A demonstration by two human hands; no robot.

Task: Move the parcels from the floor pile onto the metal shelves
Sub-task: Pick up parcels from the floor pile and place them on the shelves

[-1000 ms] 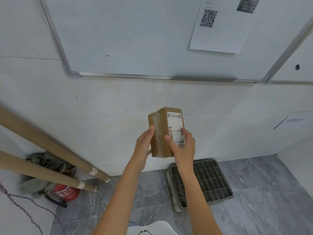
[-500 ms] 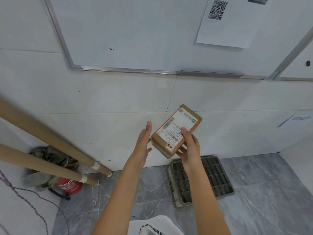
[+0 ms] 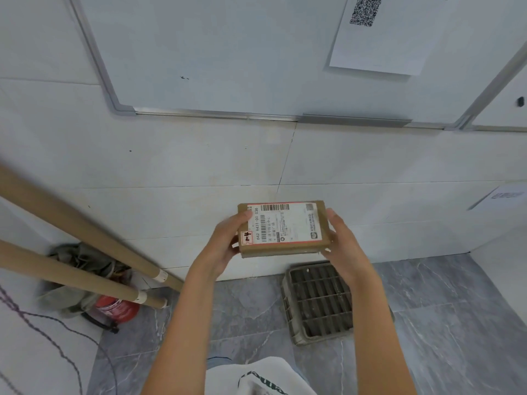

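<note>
The parcel point(image 3: 282, 228), a small brown cardboard box, is held in the air in front of the white tiled wall point(image 3: 171, 172), above the grey floor point(image 3: 251, 306), with its labelled face turned up toward the camera and its long side running left to right. Half a second ago it sat tilted on a diagonal, gripped by the right hand alone; a second ago it stood on end between both hands. It now lies level.

The left hand point(image 3: 225, 246) grips the parcel's left end, thumb curled over the top edge beside the label and fingers underneath. Half a second ago this hand was off the box, fingers straight. The right hand point(image 3: 340, 243) cups the right end, thumb along the upper corner, fingers curled under the base.

The white shipping label point(image 3: 285, 225) carries barcodes, a red border and printed text, now readable lengthwise.

Below the parcel, a grey slatted crate point(image 3: 316, 303) rests on the floor against the wall. To the left, two long cardboard tubes point(image 3: 85, 223) lean across the corner, over a bundle of dark cloth point(image 3: 82, 260) and a red canister point(image 3: 117, 307). A whiteboard point(image 3: 228, 52) hangs above, with a sheet bearing a QR code point(image 3: 379, 38) fixed to it.
</note>
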